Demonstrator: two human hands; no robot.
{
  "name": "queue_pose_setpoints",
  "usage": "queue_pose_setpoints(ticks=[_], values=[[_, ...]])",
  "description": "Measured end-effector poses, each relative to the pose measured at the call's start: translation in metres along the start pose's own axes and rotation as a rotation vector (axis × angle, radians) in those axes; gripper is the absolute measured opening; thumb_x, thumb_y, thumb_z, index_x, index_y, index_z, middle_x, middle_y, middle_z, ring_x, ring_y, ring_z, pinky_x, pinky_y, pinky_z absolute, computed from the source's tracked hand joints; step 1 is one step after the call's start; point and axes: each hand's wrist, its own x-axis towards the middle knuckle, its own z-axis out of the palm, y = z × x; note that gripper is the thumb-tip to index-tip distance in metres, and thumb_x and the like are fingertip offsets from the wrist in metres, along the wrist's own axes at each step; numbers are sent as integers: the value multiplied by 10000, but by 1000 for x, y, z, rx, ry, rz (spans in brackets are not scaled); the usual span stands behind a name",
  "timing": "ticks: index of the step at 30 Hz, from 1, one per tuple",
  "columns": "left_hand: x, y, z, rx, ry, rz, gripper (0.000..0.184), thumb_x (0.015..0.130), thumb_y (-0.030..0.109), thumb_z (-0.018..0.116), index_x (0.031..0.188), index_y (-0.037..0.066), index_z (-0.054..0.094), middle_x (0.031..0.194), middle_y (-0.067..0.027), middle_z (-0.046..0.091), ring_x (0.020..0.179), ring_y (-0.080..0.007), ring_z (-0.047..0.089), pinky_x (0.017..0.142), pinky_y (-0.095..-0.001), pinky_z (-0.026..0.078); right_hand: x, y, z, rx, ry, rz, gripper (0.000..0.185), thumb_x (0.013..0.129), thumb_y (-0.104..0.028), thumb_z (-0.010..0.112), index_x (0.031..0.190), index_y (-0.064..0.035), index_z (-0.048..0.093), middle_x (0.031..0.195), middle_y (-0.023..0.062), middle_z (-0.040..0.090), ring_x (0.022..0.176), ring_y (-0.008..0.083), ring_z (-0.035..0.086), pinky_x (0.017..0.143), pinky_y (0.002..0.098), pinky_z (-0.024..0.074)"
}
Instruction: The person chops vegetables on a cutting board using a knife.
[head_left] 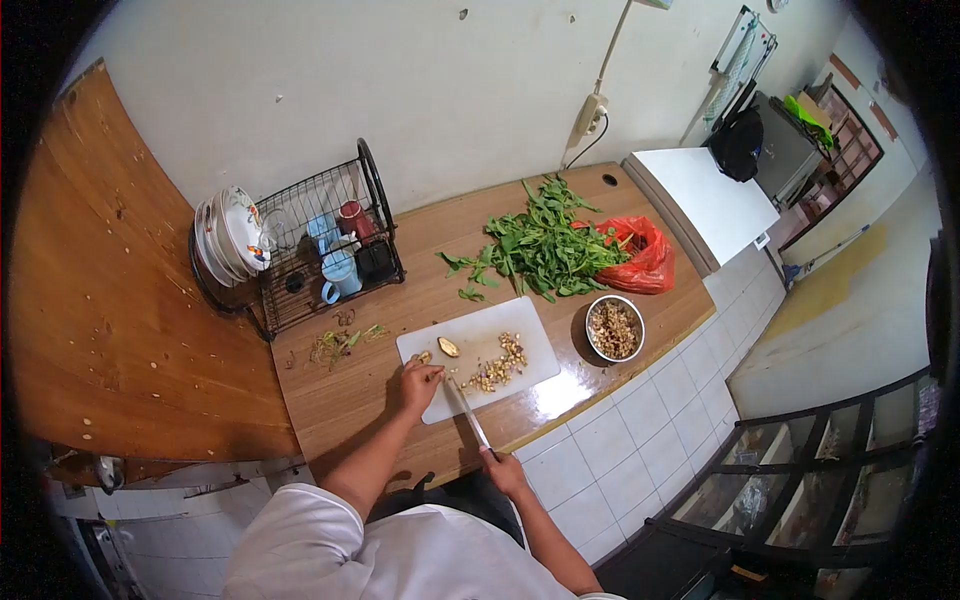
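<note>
My right hand (pixel 505 472) grips the handle of a knife (pixel 468 414), whose blade lies over the near part of a white cutting board (pixel 536 350). Close to the blade tip, my left hand (pixel 421 386) has its fingers pinched together at the board's left side; whatever is between them is too small to tell. A pale oval piece with a dark rim (pixel 448 347) lies just beyond that hand. Small chopped yellowish-brown pieces (pixel 497 369) are scattered on the board to the right of the knife.
Right of the board stands a metal bowl (pixel 616 329) of chopped brown bits. Leafy greens (pixel 545 245) and a red plastic bag (pixel 650 262) lie behind. At the back left is a dish rack (pixel 330 200) with plates (pixel 240 228) and mugs (pixel 340 272). Trimmings (pixel 340 345) lie nearby.
</note>
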Motion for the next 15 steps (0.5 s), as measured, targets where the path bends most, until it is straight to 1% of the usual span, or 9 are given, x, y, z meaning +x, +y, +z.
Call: queue_pose_setpoints(ticks=[2, 3, 5, 6, 8, 10, 12, 14, 15], values=[[2, -12, 2, -61, 126, -68, 205, 865, 295, 763, 1038, 191, 800, 928, -65, 719, 850, -257, 676, 778, -384, 548, 16, 13, 18, -87, 36, -95, 716, 960, -669, 488, 901, 0, 735, 795, 189, 701, 814, 340, 690, 791, 419, 521], [1, -12, -1, -57, 125, -60, 205, 865, 295, 763, 1038, 191, 800, 928, -65, 719, 850, -257, 676, 778, -384, 548, 21, 14, 27, -79, 39, -98, 716, 960, -669, 488, 901, 0, 735, 795, 189, 701, 814, 340, 690, 791, 419, 521], [0, -11, -8, 19, 224, -3, 223, 869, 321, 757, 1045, 190, 797, 920, -57, 716, 844, -233, 675, 754, -364, 541, 29, 15, 44, -161, 115, -185, 732, 959, -672, 486, 1019, 12, 739, 870, 219, 716, 906, 374, 704, 850, 432, 524], [0, -11, -11, 26, 221, 7, 223, 869, 321, 757, 1045, 190, 797, 920, -57, 716, 844, -233, 675, 754, -364, 541, 29, 6, 40, -78, -2, -128, 748, 952, -683, 488, 1089, 12, 729, 921, 236, 721, 956, 393, 701, 892, 439, 519], [-1, -11, -17, -23, 143, -74, 226, 869, 347, 756, 1029, 193, 799, 903, -47, 711, 849, -223, 678, 750, -354, 538, 33, -4, 41, -74, 31, -86, 747, 949, -683, 494, 1083, 13, 730, 917, 232, 722, 948, 389, 702, 888, 437, 519], [0, -16, -20, 7, 117, -84, 227, 868, 347, 757, 1027, 190, 798, 895, -44, 711, 857, -217, 680, 745, -351, 537, 40, -1, 43, -70, 61, -40, 745, 947, -683, 500, 1077, 14, 730, 913, 227, 722, 941, 385, 703, 884, 436, 519], [-3, -16, -22, 33, 91, -97, 227, 868, 347, 759, 1025, 187, 797, 887, -41, 712, 864, -212, 682, 741, -349, 537, 47, 6, 34, 9, 59, 36, 746, 944, -688, 495, 1029, 13, 736, 900, 222, 723, 949, 374, 706, 875, 438, 522], [-6, -11, -26, 8, -16, -234, 222, 865, 322, 766, 1029, 176, 793, 902, -42, 719, 863, -206, 692, 748, -347, 545, 44, 12, 24, -11, 78, 10, 736, 940, -694, 491, 1010, -5, 740, 900, 221, 726, 948, 376, 708, 868, 441, 526], [-6, -18, -20, 7, -20, -228, 222, 865, 322, 766, 1029, 176, 793, 902, -42, 719, 863, -206, 692, 748, -347, 545, 39, 9, 18, -41, 95, -16, 726, 936, -700, 487, 990, -23, 744, 900, 220, 729, 947, 378, 709, 861, 443, 530]])
